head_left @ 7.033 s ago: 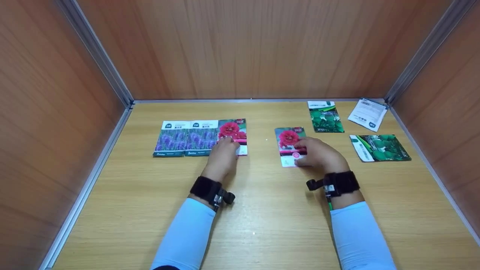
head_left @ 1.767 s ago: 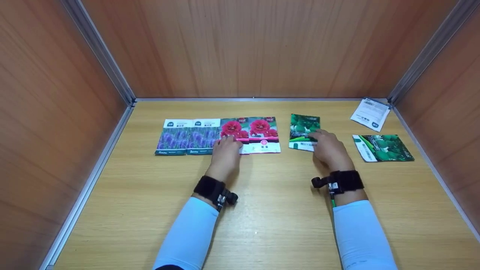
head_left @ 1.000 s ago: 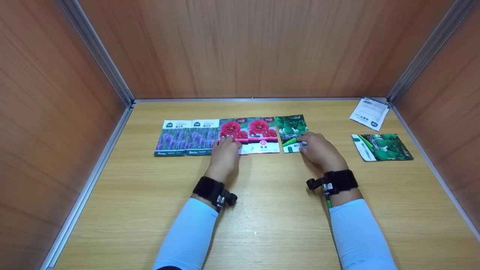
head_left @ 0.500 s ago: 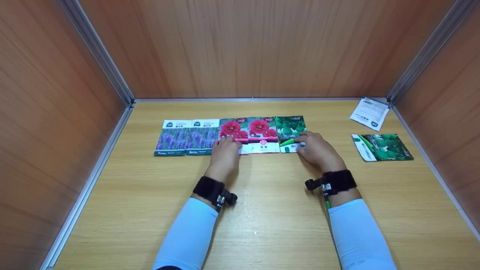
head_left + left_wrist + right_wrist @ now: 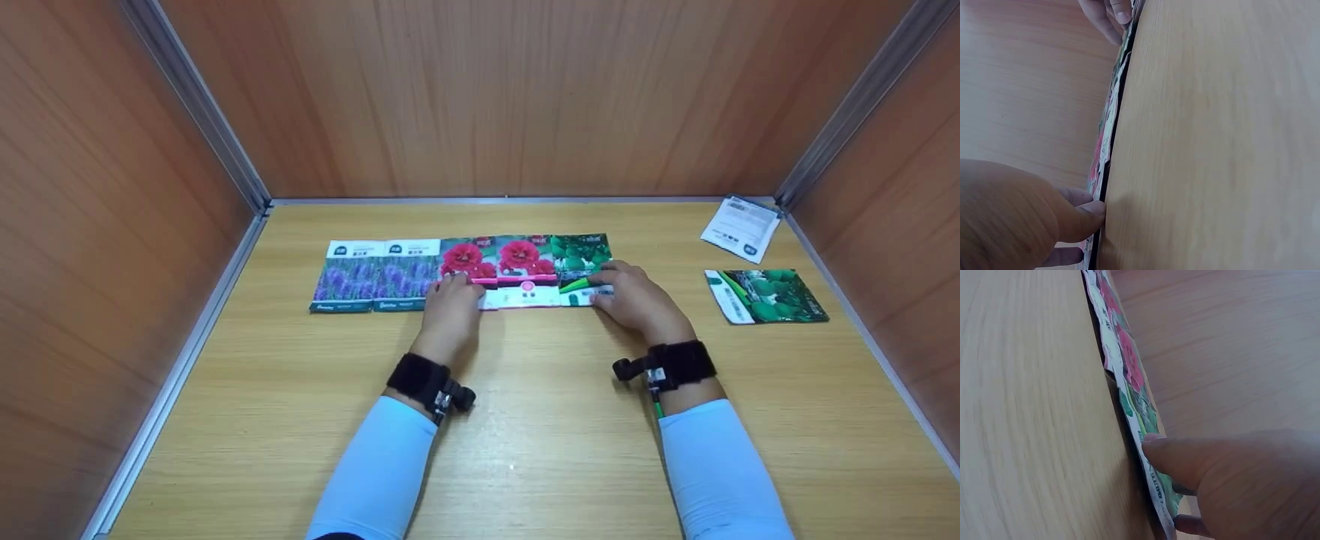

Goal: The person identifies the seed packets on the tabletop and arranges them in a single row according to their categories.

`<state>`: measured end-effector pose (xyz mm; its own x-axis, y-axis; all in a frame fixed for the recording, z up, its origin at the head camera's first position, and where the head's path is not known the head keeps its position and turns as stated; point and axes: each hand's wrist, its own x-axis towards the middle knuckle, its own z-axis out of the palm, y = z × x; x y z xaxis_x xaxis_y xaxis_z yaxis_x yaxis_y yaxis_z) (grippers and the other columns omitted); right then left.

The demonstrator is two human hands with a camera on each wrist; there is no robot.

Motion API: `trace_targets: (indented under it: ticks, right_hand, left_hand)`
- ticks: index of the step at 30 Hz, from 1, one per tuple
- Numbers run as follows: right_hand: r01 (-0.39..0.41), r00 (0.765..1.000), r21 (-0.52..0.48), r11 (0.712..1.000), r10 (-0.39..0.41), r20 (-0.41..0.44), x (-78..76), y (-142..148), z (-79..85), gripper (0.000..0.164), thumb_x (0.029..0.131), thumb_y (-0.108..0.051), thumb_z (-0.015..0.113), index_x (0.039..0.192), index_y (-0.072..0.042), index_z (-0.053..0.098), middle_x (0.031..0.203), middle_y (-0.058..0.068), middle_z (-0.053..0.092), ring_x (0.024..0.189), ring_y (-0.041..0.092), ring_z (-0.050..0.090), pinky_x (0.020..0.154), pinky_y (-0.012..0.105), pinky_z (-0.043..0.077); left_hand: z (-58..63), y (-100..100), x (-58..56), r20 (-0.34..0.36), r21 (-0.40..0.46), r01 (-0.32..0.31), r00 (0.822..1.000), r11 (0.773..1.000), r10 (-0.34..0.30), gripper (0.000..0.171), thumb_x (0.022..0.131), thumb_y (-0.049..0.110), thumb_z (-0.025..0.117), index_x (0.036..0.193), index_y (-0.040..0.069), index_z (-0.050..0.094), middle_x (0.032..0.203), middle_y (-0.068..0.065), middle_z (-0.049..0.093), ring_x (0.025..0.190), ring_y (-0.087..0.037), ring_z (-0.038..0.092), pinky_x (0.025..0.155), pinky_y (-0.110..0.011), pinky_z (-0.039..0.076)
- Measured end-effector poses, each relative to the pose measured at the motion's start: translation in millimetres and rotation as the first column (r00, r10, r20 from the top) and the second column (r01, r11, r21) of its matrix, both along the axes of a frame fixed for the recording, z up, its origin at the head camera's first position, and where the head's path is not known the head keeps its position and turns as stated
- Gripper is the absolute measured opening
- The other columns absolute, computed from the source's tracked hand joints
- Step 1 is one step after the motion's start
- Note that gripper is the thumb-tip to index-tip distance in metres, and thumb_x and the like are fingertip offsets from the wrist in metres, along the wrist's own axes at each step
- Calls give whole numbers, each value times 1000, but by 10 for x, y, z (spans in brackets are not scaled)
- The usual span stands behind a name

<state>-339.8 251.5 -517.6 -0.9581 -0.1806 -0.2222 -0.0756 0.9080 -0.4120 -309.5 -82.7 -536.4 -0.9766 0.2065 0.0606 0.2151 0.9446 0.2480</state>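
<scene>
In the head view, a row of seed packets lies side by side: two purple-flower packets (image 5: pixel 345 277), a left pink-flower packet (image 5: pixel 466 255), a right pink-flower packet (image 5: pixel 519 259) and a green-leaf packet (image 5: pixel 581 259) at the right end. My left hand (image 5: pixel 451 307) rests on the left pink-flower packet, covering its lower left part; its thumb touches the near edge in the left wrist view. My right hand (image 5: pixel 641 300) holds the green-leaf packet by its lower right part, thumb and fingers on its front and edge. That packet lies against the right pink-flower packet.
A second green packet (image 5: pixel 769 296) lies sideways to the right. Behind it, a white packet (image 5: pixel 741 229) lies back side up near the corner. Wooden panels (image 5: pixel 510 97) with grey metal edging enclose the table (image 5: pixel 540 435) at the back and sides.
The green-leaf packet has come from the back right, been turned round and slid left against the row. Earlier, the right pink-flower packet joined the row. My left hand has barely moved.
</scene>
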Motion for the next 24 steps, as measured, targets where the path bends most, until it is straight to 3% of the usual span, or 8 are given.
trace_targets:
  ticks: [1,9,14,18,19,21,24]
  right_hand:
    - [7,1000,-5,1000,-7,-3,-2,17,16,51,117,-34,63,166,-21,59,184,18,34,172,47,29,136,73,32]
    - [175,984,18,984,-174,-40,46,436,189,67,117,-47,59,170,-7,49,178,32,36,163,60,32,130,84,28]
    - [327,944,46,944,-328,14,99,740,297,82,116,-51,57,173,3,35,170,46,34,154,70,33,125,87,32]
    - [399,906,60,915,-404,130,148,911,357,91,115,-55,53,171,13,28,169,48,35,153,65,41,128,80,37]
    - [402,901,62,914,-407,154,160,934,367,92,115,-55,52,170,15,29,167,48,37,149,62,46,127,77,41]
    - [391,900,64,918,-396,182,173,960,369,83,115,-55,52,159,16,46,157,45,51,136,55,58,117,69,53]
    - [357,913,63,932,-362,188,183,933,364,71,116,-54,52,132,14,64,133,36,64,113,46,67,95,56,59]
  left_hand:
    - [94,27,56,17,2,-7,1000,1000,7,47,102,-11,60,131,17,84,135,-13,72,136,-37,63,127,-67,46]
    - [87,43,41,42,-3,-15,999,1000,15,48,102,-12,62,134,17,82,138,-12,71,140,-37,62,130,-67,43]
    - [84,43,46,42,-4,-16,999,1000,16,52,101,-14,60,137,17,82,140,-12,70,143,-37,61,132,-67,42]
    - [91,43,50,45,4,-15,999,1000,15,53,101,-15,60,138,16,81,142,-13,70,144,-38,61,132,-68,42]
    - [93,43,52,46,6,-14,999,1000,14,52,101,-14,60,137,16,82,142,-13,71,144,-38,61,131,-68,42]
    - [95,41,51,42,3,-9,999,1000,9,51,101,-14,60,135,16,82,140,-14,71,142,-38,62,130,-67,44]
    - [95,36,46,30,-2,-2,1000,1000,2,50,101,-13,59,133,17,83,138,-14,72,138,-38,63,128,-65,46]
